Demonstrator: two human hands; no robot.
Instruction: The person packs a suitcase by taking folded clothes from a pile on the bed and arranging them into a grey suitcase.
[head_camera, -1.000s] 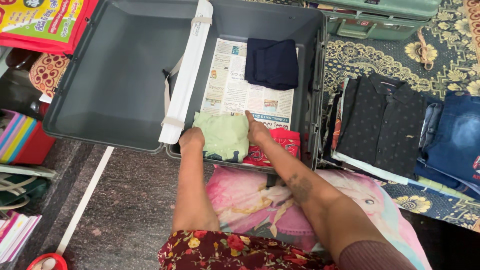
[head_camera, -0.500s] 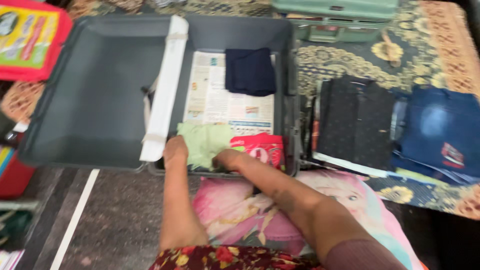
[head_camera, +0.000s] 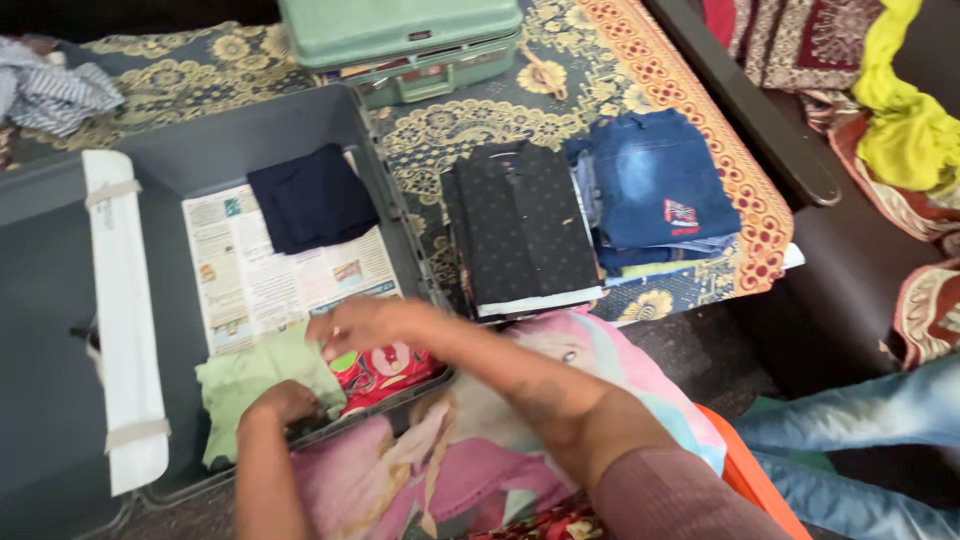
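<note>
An open grey suitcase (head_camera: 300, 118) lies in front of me, its floor lined with newspaper (head_camera: 270, 280). A folded light green cloth (head_camera: 250, 380) sits at the near edge, and my left hand (head_camera: 285, 403) rests on its near right corner. Beside it lies a folded red printed cloth (head_camera: 385, 368). My right hand (head_camera: 352, 325), blurred, hovers over the seam between the green and red cloths, fingers loosely apart, holding nothing that I can see. A folded navy garment (head_camera: 312, 197) lies at the far end of the case.
A white divider flap (head_camera: 122, 320) runs down the case's middle. To the right on a patterned rug are a folded black dotted shirt (head_camera: 525, 225) and folded blue jeans (head_camera: 655, 185). A green case (head_camera: 400, 35) stands beyond. A pink printed cushion (head_camera: 470, 450) lies under my arms.
The view has swung to the right, so the case now sits at the left. My right hand lifted off the red cloth toward the green one. My left hand slid to the green cloth's near corner.
</note>
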